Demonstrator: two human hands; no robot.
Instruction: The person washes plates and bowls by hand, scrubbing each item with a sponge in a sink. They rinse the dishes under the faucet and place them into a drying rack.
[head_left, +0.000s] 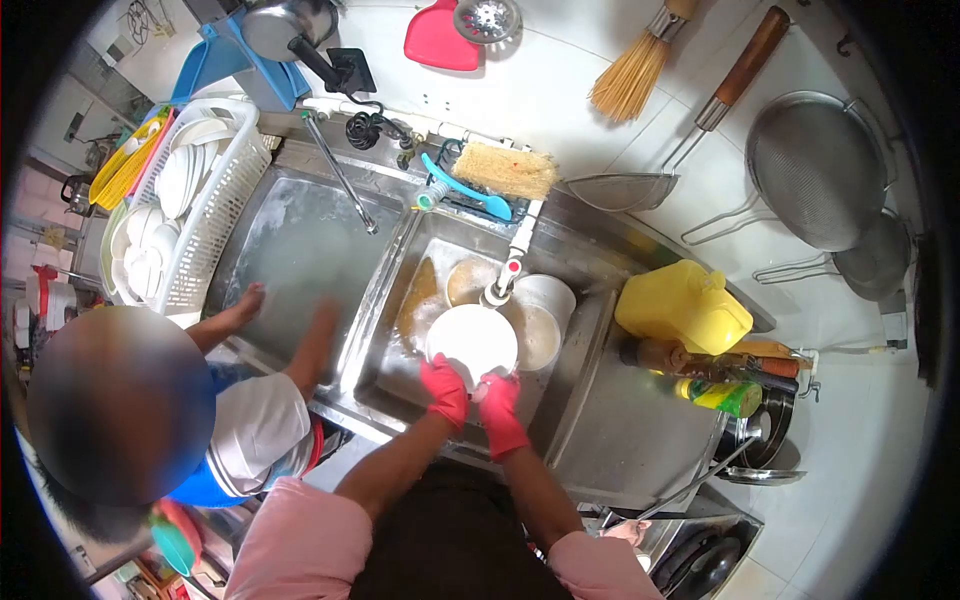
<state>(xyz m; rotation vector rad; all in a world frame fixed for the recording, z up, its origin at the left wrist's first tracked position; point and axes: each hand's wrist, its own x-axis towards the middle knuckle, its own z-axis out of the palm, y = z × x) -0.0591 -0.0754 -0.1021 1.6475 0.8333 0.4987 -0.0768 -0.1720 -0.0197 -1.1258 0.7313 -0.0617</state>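
Observation:
A white plate is held over the right sink basin. My left hand, in a pink-red rubber glove, closes on its near left rim. On the near right rim, my right hand, gloved the same way, is closed too. Just beyond the plate, the white tap with a red mark points down into the basin. Behind and right of the plate are a round white pot and a bowl of cloudy liquid. Another bowl sits farther back, beside brownish liquid.
At left, another person's hands are over the water-filled left basin. A white basket of dishes stands beyond. Right of the sink are a yellow jug and bottles. Strainers and a whisk brush hang on the wall.

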